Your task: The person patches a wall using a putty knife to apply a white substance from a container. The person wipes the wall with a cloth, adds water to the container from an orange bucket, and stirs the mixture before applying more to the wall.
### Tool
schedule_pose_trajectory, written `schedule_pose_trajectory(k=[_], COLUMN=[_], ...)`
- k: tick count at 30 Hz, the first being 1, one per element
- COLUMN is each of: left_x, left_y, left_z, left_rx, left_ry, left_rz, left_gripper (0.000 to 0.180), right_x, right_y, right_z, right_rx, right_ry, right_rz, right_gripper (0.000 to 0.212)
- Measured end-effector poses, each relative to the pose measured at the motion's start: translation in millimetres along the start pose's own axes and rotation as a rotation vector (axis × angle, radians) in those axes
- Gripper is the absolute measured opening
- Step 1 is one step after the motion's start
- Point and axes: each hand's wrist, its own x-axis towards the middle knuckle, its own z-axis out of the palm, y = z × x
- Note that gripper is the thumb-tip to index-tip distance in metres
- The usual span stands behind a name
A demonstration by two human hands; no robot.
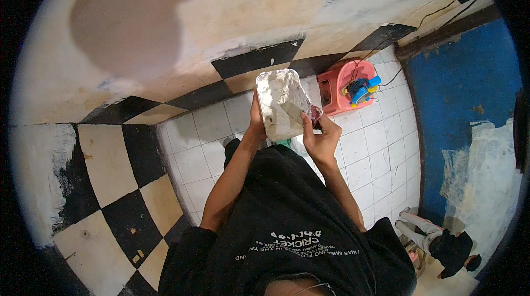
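Note:
My left hand (256, 121) is closed on the left side of a clear plastic tub (273, 132). White paste, like wall putty, smears the inside of the tub and lies thickest at its far end. In my right hand (322, 138) is a putty knife (294, 110), its flat blade coated with paste and dipping into the tub. Its dark red grip shows beside my fingers. Both hands are held out in front of my body, above the tiled floor.
A pink plastic stool (329, 81) stands ahead to the right, with a blue and yellow device (361, 93) and cables on it. The checkered wall (259, 59) is close ahead. At the right are a blue wall (464, 92) with white patches and another person (450, 249).

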Motion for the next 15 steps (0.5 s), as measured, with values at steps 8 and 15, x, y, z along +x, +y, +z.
schedule_pose_trajectory(k=[8,15], left_x=[-10,-20], left_y=[-3,-12], left_z=[22,13], left_rx=[0.001,0.067], left_ry=[0.024,0.194], left_rz=[0.030,0.090], left_gripper=[0.073,0.078], right_x=[18,9], right_y=[-32,-41], right_z=[22,49], right_rx=[-0.500,-0.575], right_ry=[-0.186,-0.407], right_rz=[-0.199,-0.193], right_gripper=[0.012,0.017])
